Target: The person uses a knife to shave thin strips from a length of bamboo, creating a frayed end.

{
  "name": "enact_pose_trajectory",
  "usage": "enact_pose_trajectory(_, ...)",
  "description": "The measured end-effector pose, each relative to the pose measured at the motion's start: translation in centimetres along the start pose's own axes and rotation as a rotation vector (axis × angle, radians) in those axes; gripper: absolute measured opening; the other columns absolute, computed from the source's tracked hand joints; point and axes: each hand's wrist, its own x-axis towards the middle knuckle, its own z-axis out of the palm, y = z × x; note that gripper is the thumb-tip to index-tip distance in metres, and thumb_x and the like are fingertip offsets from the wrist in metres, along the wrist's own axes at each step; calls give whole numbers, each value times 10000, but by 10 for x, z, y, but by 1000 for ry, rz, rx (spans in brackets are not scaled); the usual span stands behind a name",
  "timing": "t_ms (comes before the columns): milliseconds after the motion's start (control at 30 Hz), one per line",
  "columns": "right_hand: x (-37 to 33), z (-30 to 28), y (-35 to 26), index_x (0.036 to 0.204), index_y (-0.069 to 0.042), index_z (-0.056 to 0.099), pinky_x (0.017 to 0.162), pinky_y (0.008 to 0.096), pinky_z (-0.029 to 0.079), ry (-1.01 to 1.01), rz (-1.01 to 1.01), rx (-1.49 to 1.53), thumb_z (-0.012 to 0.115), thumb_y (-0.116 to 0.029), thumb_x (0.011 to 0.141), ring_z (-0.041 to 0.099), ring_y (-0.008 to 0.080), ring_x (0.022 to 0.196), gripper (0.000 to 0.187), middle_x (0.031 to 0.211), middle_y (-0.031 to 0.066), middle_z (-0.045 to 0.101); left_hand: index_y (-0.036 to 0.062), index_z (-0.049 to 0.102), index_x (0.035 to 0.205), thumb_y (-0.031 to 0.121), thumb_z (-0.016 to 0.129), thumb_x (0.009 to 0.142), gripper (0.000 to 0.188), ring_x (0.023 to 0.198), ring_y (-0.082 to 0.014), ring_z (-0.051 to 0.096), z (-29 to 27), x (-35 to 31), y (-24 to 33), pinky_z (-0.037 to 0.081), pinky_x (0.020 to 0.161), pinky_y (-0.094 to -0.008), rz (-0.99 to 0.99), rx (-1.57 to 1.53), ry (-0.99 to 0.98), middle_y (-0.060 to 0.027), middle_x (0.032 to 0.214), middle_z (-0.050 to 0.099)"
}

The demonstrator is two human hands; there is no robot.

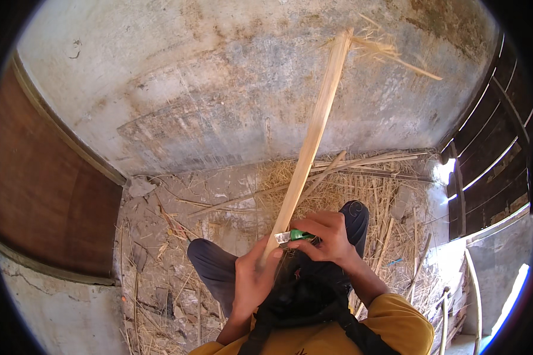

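My left hand point(254, 278) is wrapped round the lower end of a long pale bamboo strip point(315, 136), its thumb along the near side. The strip slants up and away to the right, and frayed fibres point(382, 48) hang from its far tip. In my right hand point(330, 238) is a small green-handled knife point(298, 235) with a short silvery blade. That blade lies against the strip's edge, just above my left fingers. My right fingers cover part of the handle, so its full shape is hidden.
Beyond my knees, shavings point(284, 175) and loose strips point(373, 160) cover the floor by a stained wall point(219, 89). A brown wooden panel point(53, 177) stands at the left. Slatted dark boards point(491, 142) are at the right, with pale poles point(474, 284) leaning below.
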Motion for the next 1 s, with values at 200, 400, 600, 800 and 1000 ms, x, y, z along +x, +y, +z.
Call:
enact_pose_trajectory(200,0,-4,-6,1037,-138,799,569,352,522,-22,-14,-57,919,-294,761,695,226,635,338,798,12,722,-24,668,1386,129,605,1109,322,717,-33,484,-8,-5,10,396,595,-248,-207,-129,-110,28,786,606)
enact_pose_trajectory(400,2,-4,-14,1027,-152,803,564,336,528,-2,-7,-122,919,-312,754,693,213,621,337,792,-3,719,-35,658,1371,122,582,1114,311,704,-30,452,-8,-3,8,378,588,-253,-193,-137,-101,40,734,546)
enact_pose_trajectory(600,3,-6,-15,1006,-113,800,531,342,485,61,10,-155,942,-331,751,655,233,574,364,735,23,689,-46,684,1330,122,632,1089,298,760,-40,493,-3,-4,12,435,624,-259,-77,-18,-12,-19,774,606)
enact_pose_trajectory(800,8,-11,-19,986,-101,800,519,346,465,84,31,-163,945,-323,760,636,242,554,348,711,32,676,-59,689,1323,107,693,1055,315,796,-61,546,-1,-5,17,502,675,-279,-33,86,50,-102,821,692)
enact_pose_trajectory(1000,9,-13,-15,991,-127,801,513,340,481,119,36,-221,928,-336,788,649,217,557,317,719,8,686,-66,688,1320,116,712,1045,331,813,-73,579,-1,-7,12,536,703,-297,-1,147,78,-155,849,723)
